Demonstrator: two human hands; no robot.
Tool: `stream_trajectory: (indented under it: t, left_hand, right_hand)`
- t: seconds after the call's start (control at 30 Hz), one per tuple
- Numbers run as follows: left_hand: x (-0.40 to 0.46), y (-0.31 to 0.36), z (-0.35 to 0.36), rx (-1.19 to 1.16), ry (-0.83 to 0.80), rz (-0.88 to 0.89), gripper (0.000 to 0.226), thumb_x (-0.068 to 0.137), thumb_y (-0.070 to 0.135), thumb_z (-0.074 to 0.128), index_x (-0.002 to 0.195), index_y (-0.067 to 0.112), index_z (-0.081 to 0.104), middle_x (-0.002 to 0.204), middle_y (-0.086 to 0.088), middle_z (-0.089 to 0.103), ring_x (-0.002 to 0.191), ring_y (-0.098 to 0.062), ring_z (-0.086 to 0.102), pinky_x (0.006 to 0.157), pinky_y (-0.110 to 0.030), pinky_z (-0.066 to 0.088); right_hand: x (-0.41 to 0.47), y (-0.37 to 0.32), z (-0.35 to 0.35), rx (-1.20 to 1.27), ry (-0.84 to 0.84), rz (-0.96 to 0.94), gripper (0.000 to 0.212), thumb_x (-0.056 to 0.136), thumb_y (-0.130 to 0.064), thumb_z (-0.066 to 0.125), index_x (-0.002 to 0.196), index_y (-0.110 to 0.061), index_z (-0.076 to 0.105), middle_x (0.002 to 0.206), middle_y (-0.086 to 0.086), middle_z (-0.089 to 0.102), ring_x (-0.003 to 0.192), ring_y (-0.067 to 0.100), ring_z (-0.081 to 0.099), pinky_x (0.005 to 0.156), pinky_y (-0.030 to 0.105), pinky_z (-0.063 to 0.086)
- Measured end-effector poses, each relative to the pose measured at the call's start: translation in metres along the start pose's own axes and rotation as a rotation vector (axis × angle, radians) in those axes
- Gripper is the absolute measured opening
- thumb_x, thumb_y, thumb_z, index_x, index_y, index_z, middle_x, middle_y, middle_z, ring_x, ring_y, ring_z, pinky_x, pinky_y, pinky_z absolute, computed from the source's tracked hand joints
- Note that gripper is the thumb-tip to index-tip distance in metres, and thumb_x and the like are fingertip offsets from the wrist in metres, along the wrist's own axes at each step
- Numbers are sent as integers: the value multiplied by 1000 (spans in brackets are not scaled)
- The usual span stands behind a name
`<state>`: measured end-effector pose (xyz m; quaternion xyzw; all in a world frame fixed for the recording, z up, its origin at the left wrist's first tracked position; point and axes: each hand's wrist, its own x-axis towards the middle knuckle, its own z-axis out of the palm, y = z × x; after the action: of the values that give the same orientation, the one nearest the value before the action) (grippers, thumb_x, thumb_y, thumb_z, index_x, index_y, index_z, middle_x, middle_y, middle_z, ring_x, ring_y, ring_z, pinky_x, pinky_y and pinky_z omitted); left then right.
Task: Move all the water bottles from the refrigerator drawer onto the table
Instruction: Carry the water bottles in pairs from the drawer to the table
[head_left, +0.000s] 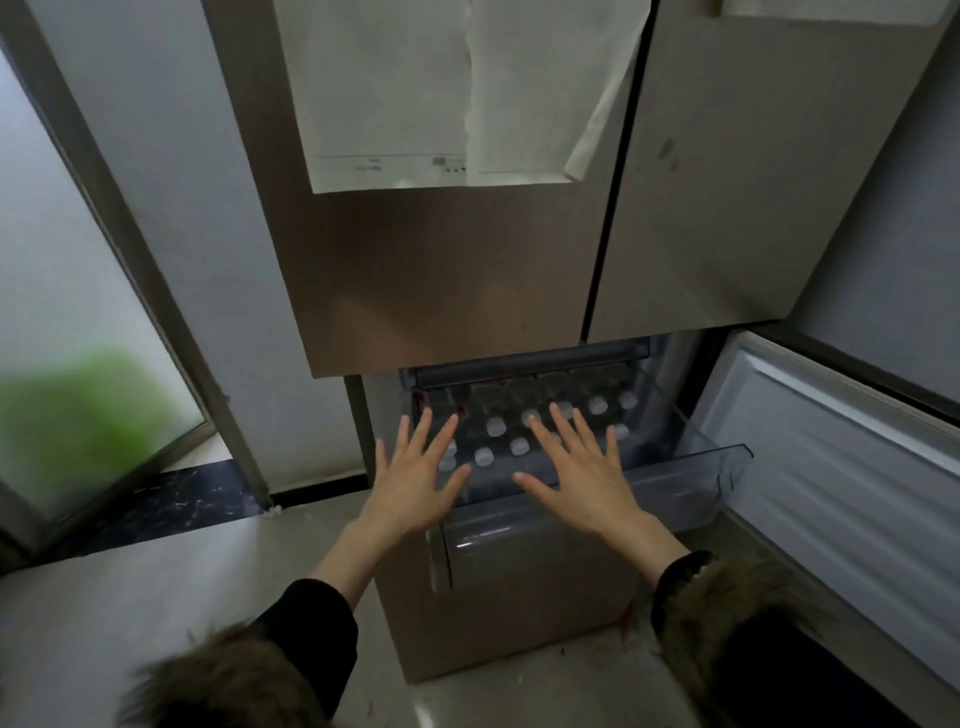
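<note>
Left hand (415, 480) spread wide, palm down, fingers splayed, holding nothing; right hand (582, 475) the same, flat and empty, just right of centre frame; both hovering above the front half of the refrigerator drawer (722, 457), a clear plastic bin pulled out below the closed upper doors, lower centre of the frame. Water bottles (496, 427) standing upright inside, packed in rows, seen from above as white caps; long axes therefore running vertical, straight up toward the palms; bodies mostly hidden under the caps and in shadow, so exact count hard to tell. Caps visible between the two hands and beyond the fingertips, toward the upper edge of the drawer; a few at the far right of the bin, near a cap (627, 400) well right of the right fingertips; others half covered by the left fingers. No contact with any bottle evident; whether the hands touch the caps beneath them cannot be told.

Judged from this: task at its start, drawer apparently full, no table in view. Nearest bottles lying directly under and just ahead of each hand, so reach called for is down rather than forward; grip from above round the neck or cap, since tight packing leaves little room for fingers down the sides. Left-side caps closer to the left hand, right-side rows to the right; one bottle each seems likely. Open lower door (852, 467) at right frame, clear of the lift path.
</note>
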<state>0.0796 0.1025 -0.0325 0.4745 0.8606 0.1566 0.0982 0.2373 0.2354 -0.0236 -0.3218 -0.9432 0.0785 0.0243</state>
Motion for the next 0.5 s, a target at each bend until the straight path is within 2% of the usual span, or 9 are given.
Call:
stream_trajectory:
  t: [0.1,0.17,0.27,0.33,0.4,0.5]
  left_hand:
    - [25,1,10,-61,-25,-22,64,96,45,35,148,32,1,158,-2,-5,145,-25,-9,116,-45,-2]
    - [40,7,20,-199,-25,-63,63,97,37,39,149,25,6,158,-6,1,145,-26,-3,118,-41,5]
    - [59,26,31,-518,44,-190,60,97,22,43,148,12,14,156,-9,17,144,-24,16,115,-33,17]
    - [73,38,39,-646,106,-309,53,96,13,43,145,5,22,151,-12,28,139,-25,27,110,-29,23]
    - [88,41,50,-693,137,-426,48,94,7,43,140,2,30,145,-17,35,135,-29,33,109,-30,26]
    - [111,34,69,-696,146,-558,41,91,3,45,132,1,39,135,-23,44,124,-35,44,107,-41,35]
  right_hand:
    - [29,11,8,10,-36,-15,73,91,-62,30,149,-31,-2,158,-2,-10,145,19,-12,114,48,-10]
    - [45,18,14,52,-63,-41,70,93,-57,33,150,-27,5,159,1,0,146,21,-4,117,44,-2]
    - [68,25,24,260,-92,-39,60,95,-42,44,146,-16,26,151,8,31,139,24,29,111,34,27]
    - [83,30,31,395,-106,-3,51,96,-32,48,141,-12,38,140,11,45,128,24,44,104,31,36]
    - [100,34,39,481,-136,48,45,95,-25,50,136,-8,44,129,13,55,120,24,50,97,28,39]
    - [131,35,49,641,-279,151,36,96,-22,47,127,-4,51,119,13,60,115,27,53,89,24,38]
